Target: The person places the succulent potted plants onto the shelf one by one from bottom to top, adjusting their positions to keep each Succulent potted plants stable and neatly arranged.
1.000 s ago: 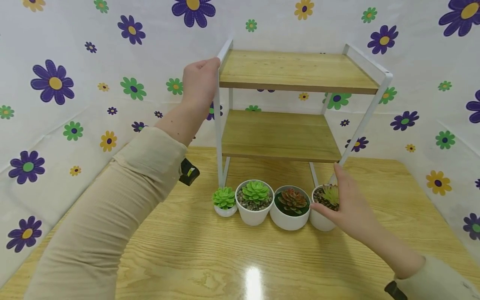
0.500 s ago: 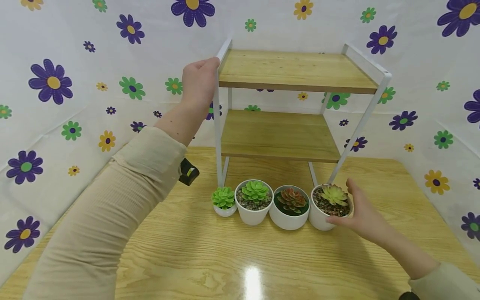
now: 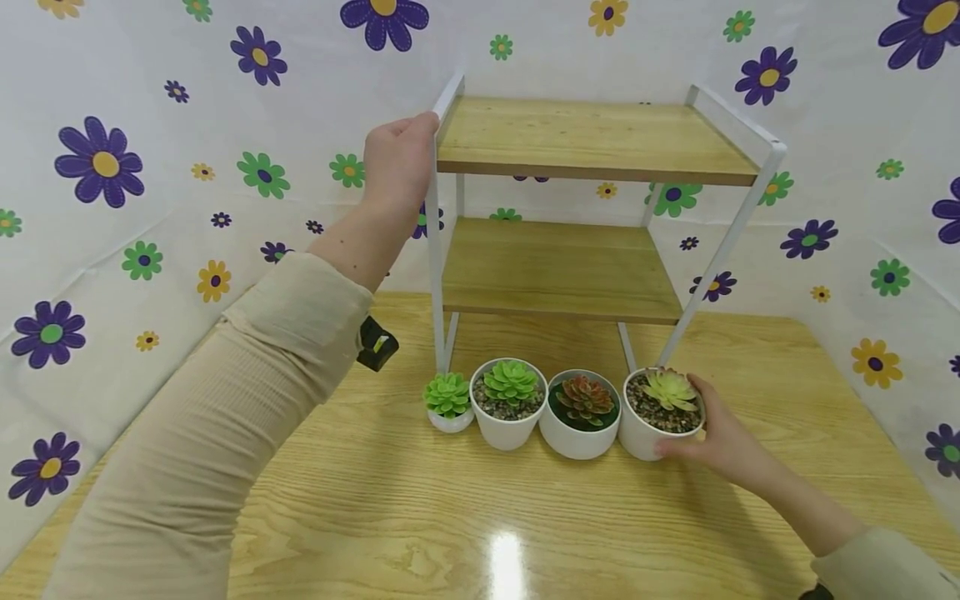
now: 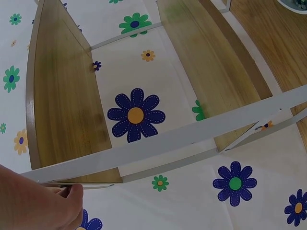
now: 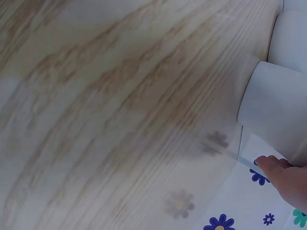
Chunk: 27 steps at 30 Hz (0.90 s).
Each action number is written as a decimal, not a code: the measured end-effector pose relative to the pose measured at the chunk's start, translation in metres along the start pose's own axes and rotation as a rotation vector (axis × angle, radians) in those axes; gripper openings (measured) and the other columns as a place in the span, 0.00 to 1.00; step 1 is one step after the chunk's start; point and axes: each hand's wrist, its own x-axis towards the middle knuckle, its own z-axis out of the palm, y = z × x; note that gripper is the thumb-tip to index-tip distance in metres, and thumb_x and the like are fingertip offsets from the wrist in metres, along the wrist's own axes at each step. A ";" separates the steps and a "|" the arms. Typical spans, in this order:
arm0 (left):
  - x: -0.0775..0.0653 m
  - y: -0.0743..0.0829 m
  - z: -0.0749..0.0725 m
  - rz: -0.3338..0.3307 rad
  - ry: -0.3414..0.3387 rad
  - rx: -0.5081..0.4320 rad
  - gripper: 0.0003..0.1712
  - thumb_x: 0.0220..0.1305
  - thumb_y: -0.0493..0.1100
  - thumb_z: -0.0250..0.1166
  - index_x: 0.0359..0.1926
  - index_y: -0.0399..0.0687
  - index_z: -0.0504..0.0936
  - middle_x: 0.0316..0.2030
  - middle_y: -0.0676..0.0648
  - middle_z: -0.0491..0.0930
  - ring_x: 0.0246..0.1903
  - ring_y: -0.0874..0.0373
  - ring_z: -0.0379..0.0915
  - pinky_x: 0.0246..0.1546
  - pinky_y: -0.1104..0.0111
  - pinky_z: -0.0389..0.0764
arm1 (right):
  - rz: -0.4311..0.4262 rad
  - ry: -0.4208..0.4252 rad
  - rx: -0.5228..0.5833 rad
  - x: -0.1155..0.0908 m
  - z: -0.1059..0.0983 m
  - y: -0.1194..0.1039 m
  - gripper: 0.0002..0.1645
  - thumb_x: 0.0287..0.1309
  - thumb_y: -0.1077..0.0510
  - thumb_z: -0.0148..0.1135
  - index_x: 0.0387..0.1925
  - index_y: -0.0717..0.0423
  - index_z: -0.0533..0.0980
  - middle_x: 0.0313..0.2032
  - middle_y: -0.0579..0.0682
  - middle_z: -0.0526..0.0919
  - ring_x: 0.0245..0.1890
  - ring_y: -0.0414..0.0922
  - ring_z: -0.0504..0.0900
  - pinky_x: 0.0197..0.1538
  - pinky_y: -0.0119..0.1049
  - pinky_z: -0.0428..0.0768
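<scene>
A two-tier shelf (image 3: 558,267) with wooden boards and a white metal frame stands on the table. My left hand (image 3: 397,162) grips the frame at its upper left corner; the left wrist view shows the fingers (image 4: 74,199) curled under the rail. At the row's right end is a potted succulent (image 3: 670,390), yellow-green in a white pot. My right hand (image 3: 723,446) holds this pot from its right side, thumb in front and fingers by the far rim. In the right wrist view, the pot's white wall (image 5: 276,103) lies beside the thumb.
Left of that pot, in a row before the shelf, stand a red-brown succulent (image 3: 585,400), a green succulent (image 3: 510,382) and a smaller green one (image 3: 447,395). Flower-printed cloth (image 3: 300,100) hangs behind and at both sides of the wooden table (image 3: 420,517).
My right hand drew back rightward off the front of the rightmost pot, then closed in on its right side. The left hand keeps its grip on the shelf frame.
</scene>
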 end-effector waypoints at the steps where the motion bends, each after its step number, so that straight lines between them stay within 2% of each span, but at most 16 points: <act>1: 0.000 0.000 0.000 -0.001 0.002 0.000 0.24 0.70 0.52 0.43 0.61 0.54 0.72 0.60 0.53 0.70 0.58 0.60 0.62 0.61 0.64 0.67 | 0.004 -0.004 0.006 0.000 0.000 0.000 0.65 0.44 0.54 0.73 0.67 0.76 0.38 0.63 0.78 0.52 0.62 0.73 0.56 0.61 0.66 0.58; 8: -0.001 -0.001 -0.002 0.002 -0.002 -0.008 0.23 0.70 0.53 0.43 0.60 0.53 0.73 0.60 0.53 0.70 0.58 0.61 0.61 0.62 0.63 0.66 | 0.032 0.015 0.019 0.002 0.003 0.001 0.60 0.46 0.53 0.72 0.67 0.71 0.42 0.62 0.75 0.57 0.62 0.70 0.59 0.60 0.65 0.61; 14: 0.000 -0.001 -0.003 -0.010 -0.003 -0.007 0.23 0.70 0.53 0.44 0.60 0.54 0.72 0.60 0.53 0.70 0.58 0.60 0.61 0.62 0.63 0.66 | 0.044 0.026 0.029 0.003 0.004 0.001 0.58 0.47 0.53 0.71 0.66 0.70 0.43 0.62 0.73 0.57 0.61 0.69 0.60 0.59 0.64 0.62; 20: 0.000 -0.002 -0.001 -0.021 -0.006 -0.005 0.23 0.70 0.54 0.44 0.60 0.54 0.73 0.59 0.53 0.70 0.57 0.60 0.62 0.60 0.63 0.68 | 0.024 0.078 0.031 0.000 0.005 0.004 0.57 0.45 0.56 0.73 0.66 0.71 0.47 0.61 0.72 0.60 0.60 0.67 0.63 0.58 0.61 0.66; 23: 0.001 -0.002 -0.001 -0.012 -0.010 -0.001 0.23 0.69 0.54 0.44 0.59 0.53 0.74 0.58 0.52 0.71 0.55 0.61 0.63 0.58 0.64 0.69 | 0.010 0.092 0.039 -0.002 0.002 0.006 0.56 0.45 0.58 0.73 0.65 0.71 0.48 0.60 0.70 0.61 0.59 0.64 0.65 0.55 0.42 0.74; 25: 0.001 -0.002 -0.002 -0.005 -0.011 -0.004 0.23 0.69 0.53 0.45 0.57 0.52 0.76 0.56 0.52 0.72 0.53 0.61 0.64 0.57 0.64 0.70 | 0.000 0.098 0.047 -0.004 -0.001 0.005 0.55 0.45 0.59 0.72 0.66 0.69 0.48 0.60 0.69 0.61 0.58 0.60 0.66 0.50 0.27 0.73; 27: 0.001 -0.002 -0.003 0.002 -0.014 -0.004 0.23 0.69 0.53 0.45 0.56 0.52 0.76 0.55 0.52 0.73 0.53 0.61 0.64 0.57 0.65 0.70 | -0.016 0.107 0.059 -0.005 -0.006 0.004 0.54 0.45 0.60 0.72 0.66 0.68 0.48 0.60 0.67 0.61 0.56 0.46 0.69 0.45 0.16 0.69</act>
